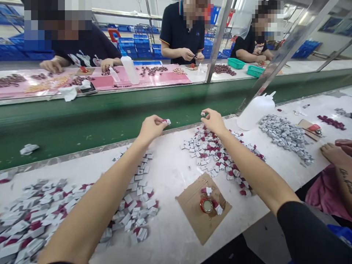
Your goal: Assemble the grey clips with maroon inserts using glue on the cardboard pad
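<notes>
My left hand (152, 127) reaches to the far edge of the white table, pinching a small white and maroon piece (167, 121) between thumb and fingertips. To its right, my right hand (213, 120) is closed at the fingertips on another small whitish piece (202, 113). Under my right forearm spreads a heap of white and maroon pieces (211, 150). A second heap of grey-white and maroon pieces (41, 209) lies around my left forearm. Between my arms, a cardboard square (198, 223) carries a small red-rimmed cup (206, 205) and two loose white and maroon pieces.
A white squeeze bottle (255, 110) stands right of my right hand, near a pile of grey pieces (286, 135). Beyond the table edge runs a green belt (110, 128) with a crumpled white scrap (29, 149). Several people work opposite; a neighbour's hand (334, 152) rests at right.
</notes>
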`<action>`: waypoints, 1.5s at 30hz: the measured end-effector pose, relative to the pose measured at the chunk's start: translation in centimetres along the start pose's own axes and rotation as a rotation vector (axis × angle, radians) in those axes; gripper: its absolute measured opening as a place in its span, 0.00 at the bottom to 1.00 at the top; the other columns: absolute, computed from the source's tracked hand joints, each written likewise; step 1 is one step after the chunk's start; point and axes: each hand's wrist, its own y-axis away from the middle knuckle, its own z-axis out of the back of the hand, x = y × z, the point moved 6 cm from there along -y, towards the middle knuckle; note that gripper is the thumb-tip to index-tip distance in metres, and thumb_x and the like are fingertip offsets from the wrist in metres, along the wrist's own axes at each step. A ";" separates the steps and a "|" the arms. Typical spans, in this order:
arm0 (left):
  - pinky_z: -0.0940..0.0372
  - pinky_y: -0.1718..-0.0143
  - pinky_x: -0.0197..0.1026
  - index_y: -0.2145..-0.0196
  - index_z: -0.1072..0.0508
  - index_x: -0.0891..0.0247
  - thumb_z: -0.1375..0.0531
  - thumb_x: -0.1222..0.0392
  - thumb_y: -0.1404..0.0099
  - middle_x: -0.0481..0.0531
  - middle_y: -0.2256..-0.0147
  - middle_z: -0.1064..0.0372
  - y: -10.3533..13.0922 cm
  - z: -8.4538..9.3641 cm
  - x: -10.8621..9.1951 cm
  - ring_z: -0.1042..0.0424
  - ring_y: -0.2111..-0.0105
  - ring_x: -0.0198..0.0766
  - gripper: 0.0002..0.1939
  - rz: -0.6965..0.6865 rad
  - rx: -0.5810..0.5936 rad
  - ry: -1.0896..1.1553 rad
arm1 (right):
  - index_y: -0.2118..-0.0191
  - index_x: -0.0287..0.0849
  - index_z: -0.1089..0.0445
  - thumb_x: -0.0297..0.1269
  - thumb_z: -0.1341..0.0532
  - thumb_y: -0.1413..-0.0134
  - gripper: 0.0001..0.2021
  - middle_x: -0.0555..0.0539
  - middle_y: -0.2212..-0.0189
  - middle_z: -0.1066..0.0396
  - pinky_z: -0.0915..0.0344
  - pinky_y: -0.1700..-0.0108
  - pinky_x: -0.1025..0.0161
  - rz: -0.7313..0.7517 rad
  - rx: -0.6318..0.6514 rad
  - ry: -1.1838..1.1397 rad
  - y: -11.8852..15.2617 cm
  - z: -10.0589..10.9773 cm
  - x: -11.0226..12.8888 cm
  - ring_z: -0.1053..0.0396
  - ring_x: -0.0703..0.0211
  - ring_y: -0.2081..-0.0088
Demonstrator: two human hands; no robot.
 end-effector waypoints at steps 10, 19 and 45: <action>0.28 0.47 0.68 0.68 0.29 0.58 0.24 0.62 0.40 0.68 0.59 0.22 -2.7 1.3 3.7 0.22 0.45 0.73 0.16 0.208 -0.081 -0.179 | 0.62 0.41 0.19 0.26 0.30 0.48 0.07 0.37 0.58 0.14 0.24 0.39 0.49 -0.041 0.063 -0.096 -4.8 -3.2 1.2 0.16 0.39 0.47; 0.25 0.45 0.50 0.43 0.21 0.58 0.35 0.52 0.23 0.57 0.49 0.18 7.9 -0.1 -7.8 0.20 0.48 0.48 0.15 -0.354 0.242 0.210 | 0.54 0.46 0.21 0.46 0.26 0.36 0.12 0.48 0.68 0.15 0.16 0.55 0.53 0.132 0.397 -0.885 7.9 -1.0 5.0 0.13 0.52 0.63; 0.29 0.53 0.55 0.56 0.22 0.58 0.35 0.51 0.25 0.60 0.56 0.21 22.4 4.8 -3.2 0.23 0.52 0.58 0.09 -0.124 0.256 -0.577 | 0.55 0.55 0.10 0.41 0.22 0.35 0.05 0.47 0.61 0.15 0.16 0.61 0.60 -0.056 -0.025 -0.671 28.0 5.7 -7.2 0.16 0.54 0.64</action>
